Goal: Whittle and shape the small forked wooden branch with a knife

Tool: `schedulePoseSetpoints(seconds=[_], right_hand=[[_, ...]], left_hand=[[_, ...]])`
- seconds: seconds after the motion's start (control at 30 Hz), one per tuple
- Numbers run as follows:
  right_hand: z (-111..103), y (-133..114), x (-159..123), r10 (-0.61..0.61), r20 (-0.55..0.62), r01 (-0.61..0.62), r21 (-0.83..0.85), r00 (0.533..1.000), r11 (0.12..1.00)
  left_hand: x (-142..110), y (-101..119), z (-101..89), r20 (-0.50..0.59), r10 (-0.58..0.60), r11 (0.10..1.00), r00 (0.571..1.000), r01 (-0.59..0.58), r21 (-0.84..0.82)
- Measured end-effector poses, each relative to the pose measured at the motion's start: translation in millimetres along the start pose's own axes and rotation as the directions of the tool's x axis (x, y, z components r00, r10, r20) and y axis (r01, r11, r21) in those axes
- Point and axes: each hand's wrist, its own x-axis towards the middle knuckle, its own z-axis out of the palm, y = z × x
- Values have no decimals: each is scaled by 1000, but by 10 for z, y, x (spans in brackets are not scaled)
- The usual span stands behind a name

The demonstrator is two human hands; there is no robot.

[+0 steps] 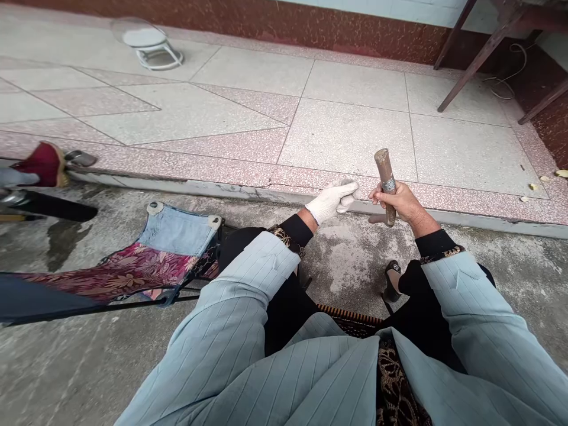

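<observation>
My right hand [402, 202], bare, is closed around a brown wooden handle with a metal band [386, 177]; it stands nearly upright and its lower end pokes out under my palm. My left hand [333, 200] wears a white knit glove, and its fingers are curled together close to the right hand, a little left of the handle. What the gloved fingers pinch, if anything, is hidden. Both arms are in light blue striped sleeves with black cuffs. I sit low, knees apart, over rough concrete ground [346, 266].
A folding cloth stool [146, 260] with floral and denim fabric lies at my left. A raised tiled floor edge [266, 192] runs across ahead. A white stand [151, 47] sits far left; dark table legs [479, 59] are far right. My shoe [391, 278] rests below my right hand.
</observation>
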Motion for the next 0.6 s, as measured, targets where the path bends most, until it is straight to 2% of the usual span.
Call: schedulePoseSetpoints(seconds=[0.1, 0.2, 0.3, 0.37, 0.47, 0.6], right_hand=[[-8, -7, 4, 46, -22, -46, 17, 999, 999], [-4, 11, 14, 71, -68, -78, -106, 995, 991], [54, 64, 36, 76, -135, -106, -234, 988, 966], [123, 97, 51, 74, -138, -105, -235, 988, 966], [225, 115, 66, 90, -149, -119, -201, 985, 972], [275, 116, 73, 112, -220, -170, -264, 969, 949]], left_hand=[[-28, 26, 16, 53, -74, 995, 996, 71, 64], [-24, -12, 35, 77, -135, 980, 988, 121, 159], [11, -123, 47, -25, -90, 968, 996, 93, 233], [33, -202, 58, -72, -52, 960, 996, 70, 270], [48, -277, 81, -94, -42, 946, 995, 70, 317], [70, -312, 77, -111, -11, 915, 994, 55, 400]])
